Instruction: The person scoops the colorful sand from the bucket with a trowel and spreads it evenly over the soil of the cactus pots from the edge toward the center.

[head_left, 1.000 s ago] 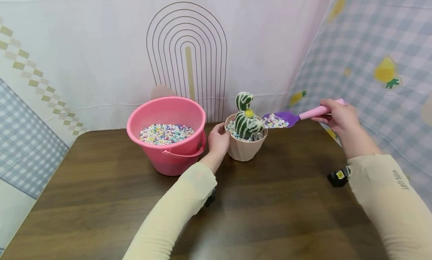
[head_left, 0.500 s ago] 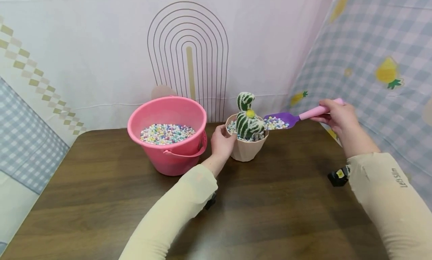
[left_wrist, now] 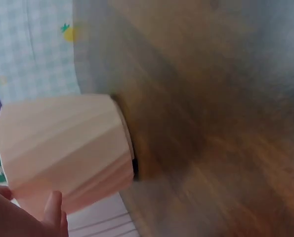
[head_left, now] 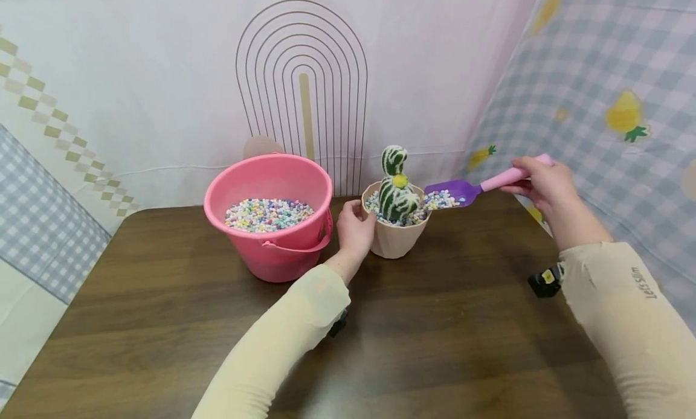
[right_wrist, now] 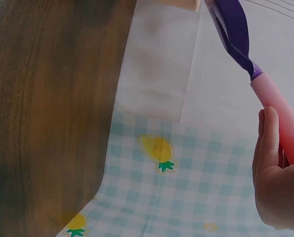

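My right hand [head_left: 550,180] grips the pink handle of a small shovel [head_left: 457,192] with a purple blade. Colourful pebbles [head_left: 441,199] lie on the blade, whose tip is right at the right rim of a faceted beige plant pot [head_left: 399,241]. A green-and-white cactus [head_left: 396,200] with a yellow flower stands in the pot among more pebbles. At the pot's left side my left hand [head_left: 356,229] holds it, thumb to the front and fingers behind. The left wrist view shows the thumb [left_wrist: 53,210] against the pot wall; the right wrist view shows fingers [right_wrist: 271,136] along the handle.
A pink bucket [head_left: 283,262] partly filled with colourful pebbles [head_left: 266,215] stands left of my left hand, its handle hanging at the front. The brown wooden table [head_left: 435,328] ends at a white patterned cloth [head_left: 179,93] behind and a checked cloth [head_left: 587,75] on the right.
The shovel's blade has tipped slightly toward the pot. Fewer pebbles lie on it now, and more colourful ones show at the pot's right side. The left hand stays at the pot.
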The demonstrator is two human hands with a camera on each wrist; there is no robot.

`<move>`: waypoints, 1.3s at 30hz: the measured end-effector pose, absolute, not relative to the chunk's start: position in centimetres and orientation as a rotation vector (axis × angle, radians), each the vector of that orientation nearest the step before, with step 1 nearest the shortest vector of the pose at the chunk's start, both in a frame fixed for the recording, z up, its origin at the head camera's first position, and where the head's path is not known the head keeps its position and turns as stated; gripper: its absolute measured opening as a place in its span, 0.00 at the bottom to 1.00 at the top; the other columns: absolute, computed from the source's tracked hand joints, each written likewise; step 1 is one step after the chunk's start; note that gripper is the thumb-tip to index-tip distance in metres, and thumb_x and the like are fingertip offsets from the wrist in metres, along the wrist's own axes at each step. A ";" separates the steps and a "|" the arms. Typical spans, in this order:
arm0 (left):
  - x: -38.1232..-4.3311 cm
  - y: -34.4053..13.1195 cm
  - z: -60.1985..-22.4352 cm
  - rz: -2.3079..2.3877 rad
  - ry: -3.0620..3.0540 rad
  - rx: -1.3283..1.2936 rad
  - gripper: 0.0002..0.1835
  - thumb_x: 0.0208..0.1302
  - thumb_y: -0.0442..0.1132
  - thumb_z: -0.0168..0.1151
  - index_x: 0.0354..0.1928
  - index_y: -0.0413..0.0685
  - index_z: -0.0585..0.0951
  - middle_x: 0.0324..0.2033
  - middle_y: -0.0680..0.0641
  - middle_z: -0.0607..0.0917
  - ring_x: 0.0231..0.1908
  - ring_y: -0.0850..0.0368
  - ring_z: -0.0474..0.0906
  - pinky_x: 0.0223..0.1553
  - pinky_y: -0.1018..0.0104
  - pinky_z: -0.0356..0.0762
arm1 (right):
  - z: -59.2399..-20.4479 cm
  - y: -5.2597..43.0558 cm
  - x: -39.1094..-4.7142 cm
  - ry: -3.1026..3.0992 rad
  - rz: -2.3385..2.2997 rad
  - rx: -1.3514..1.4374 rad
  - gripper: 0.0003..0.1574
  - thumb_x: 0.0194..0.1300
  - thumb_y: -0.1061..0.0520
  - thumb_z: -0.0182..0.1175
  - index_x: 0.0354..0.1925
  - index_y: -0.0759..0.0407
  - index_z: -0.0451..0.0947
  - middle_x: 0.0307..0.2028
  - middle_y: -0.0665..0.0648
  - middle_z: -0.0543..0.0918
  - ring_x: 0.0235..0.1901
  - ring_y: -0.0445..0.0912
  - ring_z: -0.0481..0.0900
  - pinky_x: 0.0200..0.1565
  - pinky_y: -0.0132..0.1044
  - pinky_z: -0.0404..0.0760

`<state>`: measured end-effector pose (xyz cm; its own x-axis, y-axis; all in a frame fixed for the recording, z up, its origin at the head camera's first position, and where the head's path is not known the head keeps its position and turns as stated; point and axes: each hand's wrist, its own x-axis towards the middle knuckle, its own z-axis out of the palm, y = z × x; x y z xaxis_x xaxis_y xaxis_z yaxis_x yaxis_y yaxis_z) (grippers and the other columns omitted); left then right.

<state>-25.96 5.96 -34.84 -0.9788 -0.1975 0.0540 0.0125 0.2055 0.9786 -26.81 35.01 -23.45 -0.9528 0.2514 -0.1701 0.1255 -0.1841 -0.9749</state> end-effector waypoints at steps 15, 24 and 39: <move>-26.9 5.4 -35.0 -1.868 -2.368 0.132 0.21 0.65 0.36 0.53 0.60 0.41 0.71 0.54 0.41 0.78 0.56 0.50 0.73 0.59 0.59 0.71 | -21.9 34.2 -26.7 -2.013 2.256 -0.282 0.06 0.59 0.62 0.61 0.25 0.59 0.76 0.17 0.53 0.84 0.21 0.44 0.85 0.27 0.35 0.84; -27.4 5.1 -35.1 -1.963 -2.374 0.158 0.21 0.67 0.38 0.52 0.62 0.47 0.70 0.57 0.44 0.77 0.59 0.52 0.72 0.60 0.59 0.72 | -21.0 33.5 -26.6 -2.062 2.222 -0.235 0.10 0.59 0.61 0.61 0.21 0.58 0.78 0.17 0.54 0.85 0.21 0.44 0.85 0.26 0.35 0.84; -25.6 4.5 -32.5 -1.889 -2.431 0.053 0.23 0.67 0.41 0.52 0.63 0.46 0.69 0.59 0.42 0.75 0.58 0.51 0.71 0.58 0.57 0.73 | -19.5 35.0 -27.3 -1.746 2.329 -0.376 0.29 0.55 0.63 0.65 0.47 0.54 0.58 0.28 0.50 0.75 0.22 0.44 0.84 0.25 0.38 0.84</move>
